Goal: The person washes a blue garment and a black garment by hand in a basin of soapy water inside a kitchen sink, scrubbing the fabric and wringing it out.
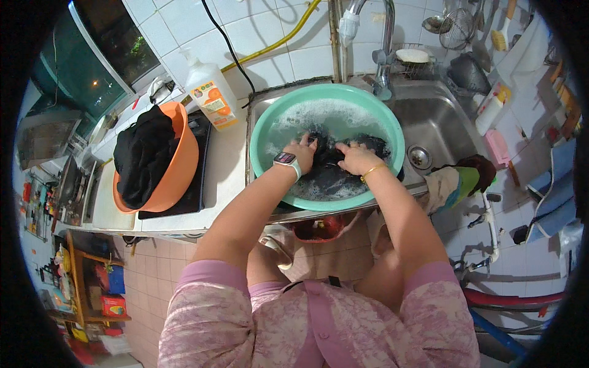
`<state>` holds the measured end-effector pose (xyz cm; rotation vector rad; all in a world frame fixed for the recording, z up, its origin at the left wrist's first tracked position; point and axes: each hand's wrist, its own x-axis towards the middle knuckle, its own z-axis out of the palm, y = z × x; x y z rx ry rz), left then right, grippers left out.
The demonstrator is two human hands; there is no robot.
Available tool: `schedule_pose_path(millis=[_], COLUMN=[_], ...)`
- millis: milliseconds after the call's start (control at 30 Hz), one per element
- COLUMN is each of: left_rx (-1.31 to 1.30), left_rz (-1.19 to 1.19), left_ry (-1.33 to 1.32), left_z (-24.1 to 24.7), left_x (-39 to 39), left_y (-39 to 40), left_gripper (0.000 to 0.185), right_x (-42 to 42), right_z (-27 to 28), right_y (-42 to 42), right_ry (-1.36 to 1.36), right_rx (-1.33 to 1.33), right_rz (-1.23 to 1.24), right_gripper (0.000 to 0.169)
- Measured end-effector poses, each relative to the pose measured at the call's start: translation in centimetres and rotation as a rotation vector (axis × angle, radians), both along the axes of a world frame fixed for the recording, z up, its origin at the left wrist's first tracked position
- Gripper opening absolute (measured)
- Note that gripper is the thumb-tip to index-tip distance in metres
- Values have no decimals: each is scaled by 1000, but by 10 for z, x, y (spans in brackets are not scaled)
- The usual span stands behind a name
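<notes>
A large green plastic basin (396, 138) filled with sudsy water rests over the left part of the sink. Dark wet fabric (329, 177) lies in it, partly under the water. My left hand (301, 151), with a smartwatch at the wrist, touches the fabric on the left side, fingers spread. My right hand (359, 158), a gold-coloured bracelet at its wrist, presses on the fabric to the right, fingers apart. Foam and water hide some fingertips. Whether either hand pinches the fabric does not show.
An orange basin (186, 170) with black cloth (145, 156) stands on the counter at left, beside a pump bottle (212, 96). Right of the green basin are a steel sink bowl (441, 124), a faucet (383, 69) and cloths (453, 184) over the edge.
</notes>
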<state>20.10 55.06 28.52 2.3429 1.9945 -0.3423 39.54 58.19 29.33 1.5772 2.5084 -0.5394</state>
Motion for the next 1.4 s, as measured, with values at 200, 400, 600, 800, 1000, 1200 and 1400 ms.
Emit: schedule_pose_path(millis=[200, 400, 600, 800, 1000, 1200, 1400], left_rx=[-91, -501, -444, -374, -284, -105, 143], left_rz=[390, 682, 465, 462, 540, 628, 430], left_ry=[-432, -1812, -2317, -2412, -2359, -2136, -1341], left_z=[-35, 15, -4, 8, 25, 38, 26], left_x=[4, 40, -9, -5, 14, 30, 8], left_y=[39, 35, 30, 15, 3, -8, -17], left_gripper=[71, 97, 54, 50, 45, 41, 45], right_x=[-12, -22, -76, -77, -75, -62, -27], right_z=[-25, -13, 53, 56, 46, 39, 31], right_y=[39, 27, -39, -54, -43, -27, 8], right_ry=[102, 927, 1255, 1255, 1217, 1064, 695], right_rx=[-88, 236, 377, 521, 673, 572, 309], right_rz=[-264, -349, -118, -15, -27, -116, -347], right_gripper=[45, 32, 19, 18, 21, 22, 34])
